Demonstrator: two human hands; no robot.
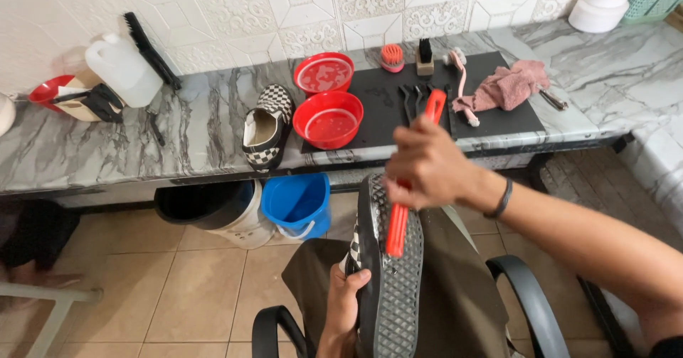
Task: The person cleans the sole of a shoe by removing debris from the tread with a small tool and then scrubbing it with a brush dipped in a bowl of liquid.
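My left hand (343,310) grips a checkered slip-on shoe (388,287) from the side, its dark grey waffle sole turned up over my lap. In my right hand (427,166) is a red-handled brush (398,223); its lower end rests against the sole and its handle tip points up toward the counter. The matching checkered shoe (265,127) stands on the grey marble counter (107,148), left of two red bowls (327,120).
A black mat (498,120) carries small brushes (416,98), a pink cloth (506,88) and an orange scrubber (392,57). A white jug (124,70) and black brush (151,49) lie at left. A blue bucket (297,203) and a dark bin (206,205) stand under the counter. Black chair arms (523,294) flank my lap.
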